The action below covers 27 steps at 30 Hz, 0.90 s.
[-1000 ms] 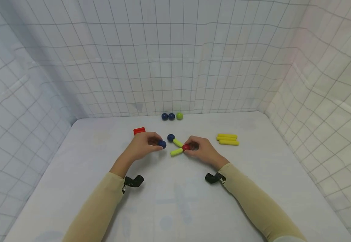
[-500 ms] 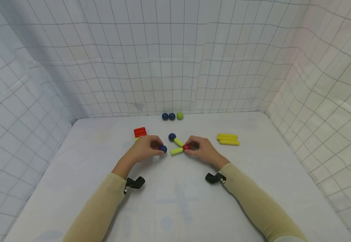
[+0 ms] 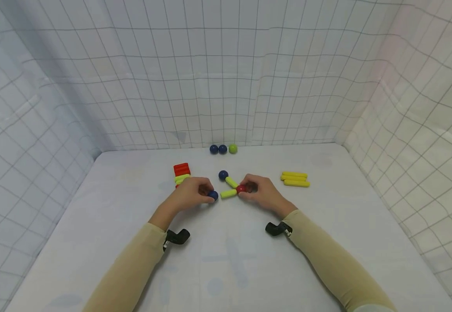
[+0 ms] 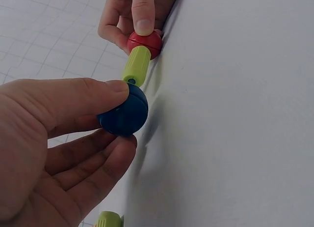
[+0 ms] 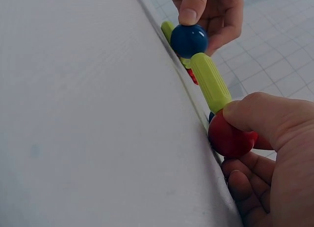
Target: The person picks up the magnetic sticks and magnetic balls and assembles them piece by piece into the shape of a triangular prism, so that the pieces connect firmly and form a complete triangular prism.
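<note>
The head view looks forward and down from the near side of the red ball [image 3: 241,189], well back over the counter [image 3: 218,286]. The left wrist view, close behind the left hand [image 3: 188,195], faces the red ball from its left; the right wrist view, nearest that ball, faces leftward across it. Both wrist views share the red ball and the held blue ball [image 4: 125,113].

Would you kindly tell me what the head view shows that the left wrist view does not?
Only the head view shows the yellow sticks and the green ball at the back. Only the left wrist view shows ridges on the lime stick and a seam on the red ball. Both show the left hand pinching a blue ball, the right hand holding the red one, and the stick between.
</note>
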### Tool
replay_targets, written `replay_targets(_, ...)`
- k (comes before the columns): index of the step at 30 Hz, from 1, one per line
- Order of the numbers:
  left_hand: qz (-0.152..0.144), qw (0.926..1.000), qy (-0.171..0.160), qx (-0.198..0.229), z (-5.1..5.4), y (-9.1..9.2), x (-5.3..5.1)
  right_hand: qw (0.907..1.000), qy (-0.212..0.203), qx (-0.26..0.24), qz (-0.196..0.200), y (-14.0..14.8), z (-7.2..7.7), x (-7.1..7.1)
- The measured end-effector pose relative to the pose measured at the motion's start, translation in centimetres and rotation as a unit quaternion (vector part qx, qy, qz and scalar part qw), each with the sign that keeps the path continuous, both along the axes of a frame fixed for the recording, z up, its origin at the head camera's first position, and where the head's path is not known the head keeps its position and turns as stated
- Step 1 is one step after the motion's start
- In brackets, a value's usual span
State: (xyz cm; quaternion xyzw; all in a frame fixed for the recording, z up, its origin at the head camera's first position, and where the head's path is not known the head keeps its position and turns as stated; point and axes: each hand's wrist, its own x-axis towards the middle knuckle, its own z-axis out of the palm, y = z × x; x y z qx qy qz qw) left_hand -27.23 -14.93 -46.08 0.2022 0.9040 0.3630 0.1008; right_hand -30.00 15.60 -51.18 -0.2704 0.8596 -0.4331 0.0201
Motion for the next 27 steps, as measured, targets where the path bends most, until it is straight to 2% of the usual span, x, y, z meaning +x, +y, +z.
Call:
replay_targets(12, -0.004, 0.9999, -0.013, 0.009, -0.8, 0.4, -0.2, 1.0, -0.006, -0.002, 0.0, 0.0, 0.2, 0.2)
replay_targets(20, 0.01, 0.9999, 0.002, 0.005, -1.1, 0.5, -0.4, 1.0, 0.002, -0.003, 0.001, 0.0, 0.0, 0.1)
replay_targets(27, 0.011, 0.9998, 0.009, 0.012, -1.1, 0.4, -0.4, 1.0, 0.0, -0.006, -0.001, 0.0, 0.1, 0.1)
